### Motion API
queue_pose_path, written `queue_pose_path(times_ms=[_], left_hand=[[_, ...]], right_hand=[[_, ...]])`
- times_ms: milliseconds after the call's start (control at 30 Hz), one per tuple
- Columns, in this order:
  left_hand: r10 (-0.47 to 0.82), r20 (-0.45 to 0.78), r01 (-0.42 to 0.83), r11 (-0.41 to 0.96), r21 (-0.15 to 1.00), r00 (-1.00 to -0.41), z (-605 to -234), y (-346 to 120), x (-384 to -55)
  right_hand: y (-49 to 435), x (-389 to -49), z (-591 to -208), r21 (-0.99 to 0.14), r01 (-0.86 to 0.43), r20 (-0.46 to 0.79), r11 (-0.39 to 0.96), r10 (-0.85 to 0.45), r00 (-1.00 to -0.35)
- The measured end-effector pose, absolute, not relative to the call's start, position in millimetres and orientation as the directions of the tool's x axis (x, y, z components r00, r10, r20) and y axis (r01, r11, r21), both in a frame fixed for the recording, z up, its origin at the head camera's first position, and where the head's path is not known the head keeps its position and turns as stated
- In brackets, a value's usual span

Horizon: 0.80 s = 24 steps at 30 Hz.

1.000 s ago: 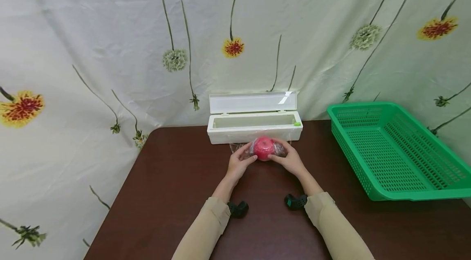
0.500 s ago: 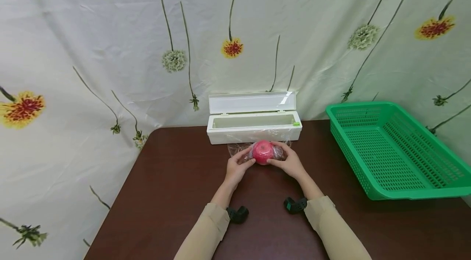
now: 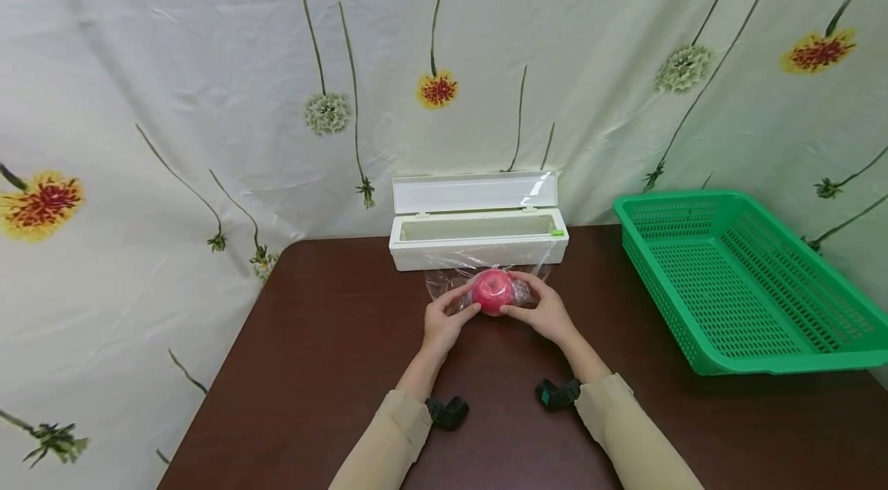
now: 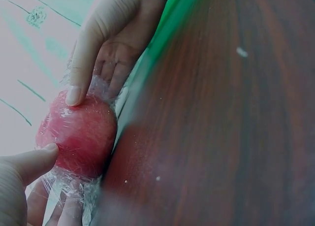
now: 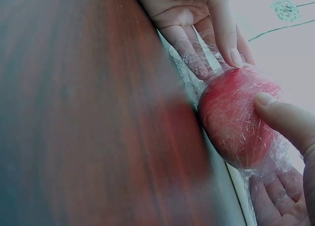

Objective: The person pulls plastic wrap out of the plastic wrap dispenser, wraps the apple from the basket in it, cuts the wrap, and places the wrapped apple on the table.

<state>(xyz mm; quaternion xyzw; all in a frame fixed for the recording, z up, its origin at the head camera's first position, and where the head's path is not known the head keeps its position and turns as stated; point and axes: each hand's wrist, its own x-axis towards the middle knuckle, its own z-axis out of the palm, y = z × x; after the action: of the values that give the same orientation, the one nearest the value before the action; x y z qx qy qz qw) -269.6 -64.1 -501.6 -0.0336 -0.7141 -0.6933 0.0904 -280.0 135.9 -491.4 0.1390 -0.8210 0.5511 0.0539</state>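
Observation:
A red apple (image 3: 493, 291) wrapped in clear cling film sits between my two hands, just in front of the white box. My left hand (image 3: 444, 320) holds its left side, thumb on the near face and fingers behind in the bunched film. On the other side my right hand (image 3: 544, 309) grips it the same way. Both thumbs press the wrapped skin in the left wrist view, where the apple (image 4: 81, 135) shows creased film. Loose cling film (image 3: 444, 282) spreads out on both sides and up toward the white box (image 3: 479, 255), whose lid (image 3: 475, 193) stands raised.
A green plastic basket (image 3: 714, 363) with slotted sides stands at the right of the dark brown table (image 3: 333, 344). A small green piece (image 3: 557, 233) sits at the box's right end. Behind the table hangs a flower-printed cloth (image 3: 243, 74).
Both hands have drawn the wrapped apple slightly toward me, away from the white box. More clear film shows stretched between the apple and the box.

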Motion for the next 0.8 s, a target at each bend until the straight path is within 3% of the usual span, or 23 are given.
queue_pose_path(times_ms=[800], left_hand=[[-0.015,0.15,0.15,0.014,0.989,-0.989,-468,-68,-238]], right_hand=[[138,-268,-488,-0.887,-0.305,0.244,0.347,-0.209,-0.947]])
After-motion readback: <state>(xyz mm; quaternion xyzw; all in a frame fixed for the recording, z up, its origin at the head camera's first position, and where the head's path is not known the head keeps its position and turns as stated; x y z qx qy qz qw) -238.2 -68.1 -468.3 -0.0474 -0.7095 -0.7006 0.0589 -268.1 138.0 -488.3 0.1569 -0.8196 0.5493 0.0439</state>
